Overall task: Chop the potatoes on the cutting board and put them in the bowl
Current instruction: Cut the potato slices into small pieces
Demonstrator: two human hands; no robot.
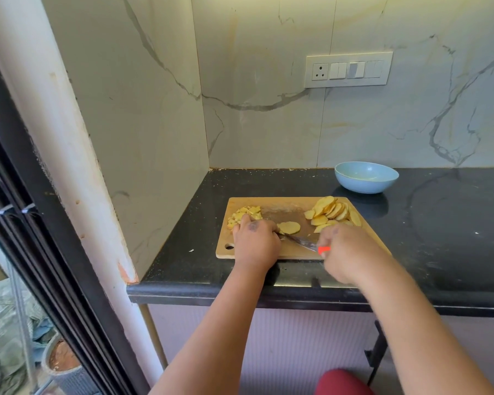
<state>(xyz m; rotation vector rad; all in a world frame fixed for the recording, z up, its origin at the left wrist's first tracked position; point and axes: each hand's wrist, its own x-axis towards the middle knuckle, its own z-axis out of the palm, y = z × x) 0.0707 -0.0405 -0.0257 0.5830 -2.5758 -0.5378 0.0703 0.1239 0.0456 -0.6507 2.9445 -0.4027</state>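
Note:
A wooden cutting board (285, 206) lies on the black counter. Small chopped potato pieces (244, 213) sit at its far left corner, and a pile of round potato slices (332, 210) fills its far right corner. My left hand (255, 242) presses down on a small stack of slices (289, 227) in the middle of the board. My right hand (345, 252) grips a knife (301, 242) by its orange handle; the blade lies low, pointing left toward that stack. A light blue bowl (365, 178) stands beyond the board at the back and looks empty.
Marble walls close the counter (439, 223) on the left and at the back, with a switch panel (348, 69) above the bowl. The counter's front edge runs just below my wrists. A dark window frame (40, 252) stands at the far left.

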